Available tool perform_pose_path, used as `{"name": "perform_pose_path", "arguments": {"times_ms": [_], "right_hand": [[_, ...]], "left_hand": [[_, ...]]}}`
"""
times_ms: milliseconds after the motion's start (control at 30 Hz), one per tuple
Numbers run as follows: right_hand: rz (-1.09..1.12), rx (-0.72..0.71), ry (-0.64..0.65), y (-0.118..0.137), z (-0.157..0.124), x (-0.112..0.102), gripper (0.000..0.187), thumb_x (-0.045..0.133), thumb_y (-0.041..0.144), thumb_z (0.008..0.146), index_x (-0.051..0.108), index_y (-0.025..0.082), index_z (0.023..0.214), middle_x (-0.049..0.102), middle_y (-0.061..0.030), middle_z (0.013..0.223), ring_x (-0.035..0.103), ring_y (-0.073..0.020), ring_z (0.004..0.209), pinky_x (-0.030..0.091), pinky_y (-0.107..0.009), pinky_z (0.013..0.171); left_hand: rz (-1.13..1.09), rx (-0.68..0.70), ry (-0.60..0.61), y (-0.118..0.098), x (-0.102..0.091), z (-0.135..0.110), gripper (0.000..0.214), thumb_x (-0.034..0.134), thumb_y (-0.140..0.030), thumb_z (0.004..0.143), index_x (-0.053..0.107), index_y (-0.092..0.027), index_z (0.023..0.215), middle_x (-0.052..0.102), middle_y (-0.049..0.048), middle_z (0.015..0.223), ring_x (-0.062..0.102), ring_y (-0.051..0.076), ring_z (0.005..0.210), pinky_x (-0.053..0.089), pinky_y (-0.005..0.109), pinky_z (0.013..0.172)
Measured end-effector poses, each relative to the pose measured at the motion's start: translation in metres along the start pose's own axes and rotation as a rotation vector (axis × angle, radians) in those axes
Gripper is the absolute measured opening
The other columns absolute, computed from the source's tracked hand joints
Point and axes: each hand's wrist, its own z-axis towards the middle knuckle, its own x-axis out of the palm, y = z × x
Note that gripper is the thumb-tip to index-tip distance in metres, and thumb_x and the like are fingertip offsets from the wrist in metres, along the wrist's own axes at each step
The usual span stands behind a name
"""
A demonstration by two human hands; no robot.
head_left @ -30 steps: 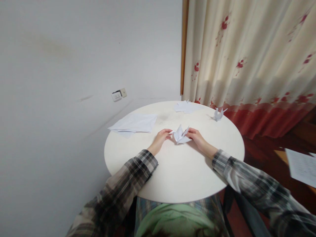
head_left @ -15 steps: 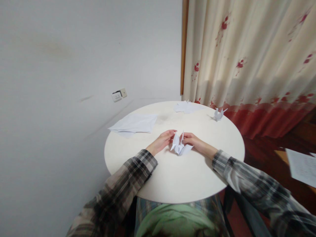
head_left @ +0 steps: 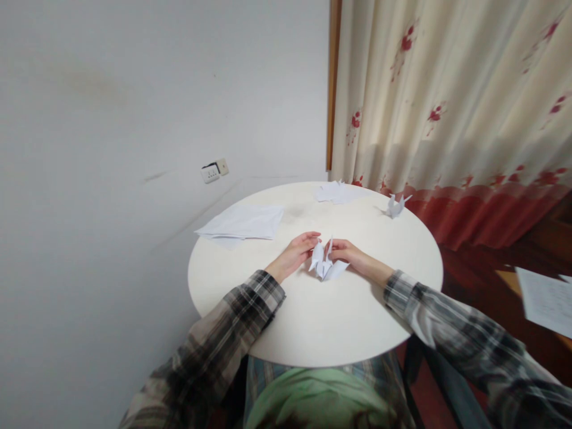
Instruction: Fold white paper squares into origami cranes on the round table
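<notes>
One half-curled left hand (head_left: 295, 251) and a bent right hand (head_left: 351, 254) flank the origami crane (head_left: 322, 269) on the table (head_left: 330, 325), its upright spike nearest the right; whether either pinches it, I can't tell.

Near the middle of the surface (head_left: 330, 325), the folded paper (head_left: 322, 270) sits between the left hand (head_left: 295, 254) and the right hand (head_left: 349, 252). Beyond the left hand I see a stack of sheets (head_left: 248, 221), toward the wall (head_left: 134, 107). Loose papers (head_left: 331, 192) lie at the far edge; right of them, near the rim, stands another paper figure (head_left: 395, 207), before the curtain (head_left: 451, 83). Further right (off the surface altogether) lies a sheet (head_left: 545, 301).
</notes>
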Motion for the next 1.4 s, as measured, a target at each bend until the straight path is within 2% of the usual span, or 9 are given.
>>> {"name": "perform_pose_path", "arguments": {"times_ms": [333,667,800,933,1200,1400], "right_hand": [[0.023,-0.014,0.007,0.0003,-0.0004,0.0003,0.012,0.056,0.018,0.06,0.057,0.015,0.071,0.057,0.002,0.061,0.048,-0.0093,0.053,0.035,-0.021,0.052],[0.044,-0.01,0.007,0.0025,-0.0009,0.0013,0.012,0.057,0.018,0.059,0.057,0.015,0.071,0.057,0.0025,0.061,0.048,-0.009,0.053,0.034,-0.021,0.053],[0.055,-0.015,0.019,0.0019,-0.0008,0.0007,0.015,0.057,0.017,0.059,0.058,0.014,0.074,0.059,0.0017,0.064,0.049,-0.0096,0.054,0.035,-0.022,0.054],[0.055,-0.024,0.029,0.0018,-0.0014,0.0003,0.014,0.056,0.016,0.061,0.057,0.015,0.075,0.058,0.0016,0.066,0.049,-0.0093,0.055,0.034,-0.021,0.055],[0.066,-0.018,0.028,0.0029,-0.0018,0.0011,0.012,0.056,0.015,0.06,0.056,0.015,0.072,0.056,0.0026,0.063,0.047,-0.0089,0.055,0.032,-0.021,0.054],[0.051,-0.019,0.019,0.0038,-0.002,0.0013,0.01,0.056,0.015,0.06,0.055,0.015,0.07,0.053,0.0039,0.06,0.043,-0.0075,0.052,0.028,-0.021,0.051]], "left_hand": [[-0.042,-0.067,-0.02,0.0005,0.0032,-0.0006,0.022,0.071,-0.02,0.062,0.059,-0.014,0.079,0.058,0.0007,0.073,0.053,0.009,0.066,0.042,0.021,0.065],[-0.04,-0.059,-0.012,0.0029,0.0002,-0.0006,0.025,0.071,-0.022,0.063,0.059,-0.015,0.084,0.058,-0.0003,0.074,0.054,0.008,0.067,0.042,0.021,0.066],[0.039,-0.091,0.045,0.0017,0.0003,-0.0032,0.031,0.071,-0.027,0.064,0.059,-0.015,0.089,0.059,0.0011,0.077,0.054,0.009,0.067,0.04,0.022,0.066],[0.137,-0.119,0.082,0.0014,0.0009,-0.0043,0.027,0.07,-0.031,0.065,0.061,-0.012,0.082,0.058,0.0007,0.072,0.052,0.008,0.062,0.038,0.021,0.062],[0.094,-0.072,-0.008,-0.001,0.0022,-0.0034,0.032,0.076,-0.025,0.057,0.063,-0.011,0.082,0.062,0.0024,0.073,0.055,0.01,0.066,0.04,0.02,0.066],[0.002,-0.027,-0.058,0.0006,0.0009,-0.0006,0.025,0.074,-0.026,0.059,0.063,-0.009,0.074,0.062,0.0025,0.071,0.056,0.009,0.067,0.042,0.021,0.07]]}}
